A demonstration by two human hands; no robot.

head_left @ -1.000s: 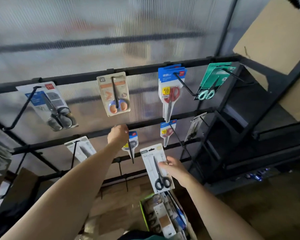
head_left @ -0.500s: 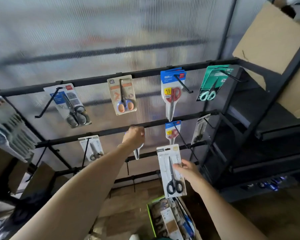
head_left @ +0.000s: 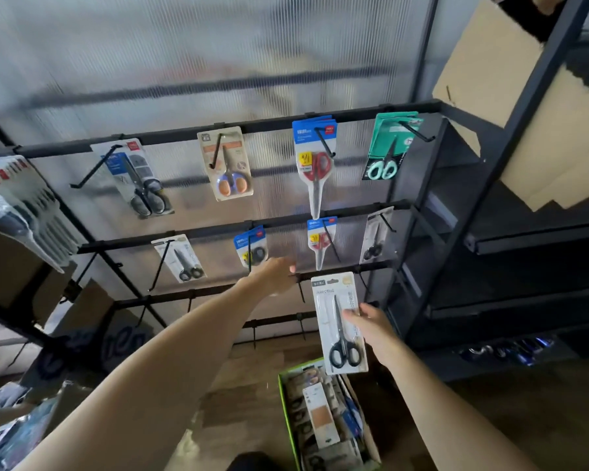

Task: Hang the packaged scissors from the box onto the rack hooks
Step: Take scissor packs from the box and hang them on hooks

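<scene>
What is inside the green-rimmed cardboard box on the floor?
The green-rimmed cardboard box holds a packed row of carded scissors packs, one with a tan panel, some blue-edged. Lower layers and the box bottom are covered by those on top.

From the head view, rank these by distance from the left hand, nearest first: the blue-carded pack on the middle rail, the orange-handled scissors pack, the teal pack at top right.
From the left hand:
1. Blue-carded pack, middle rail, just above the hand.
2. Orange-handled scissors pack, top rail, higher and a little left.
3. Teal pack, top rail, far right end.
</scene>
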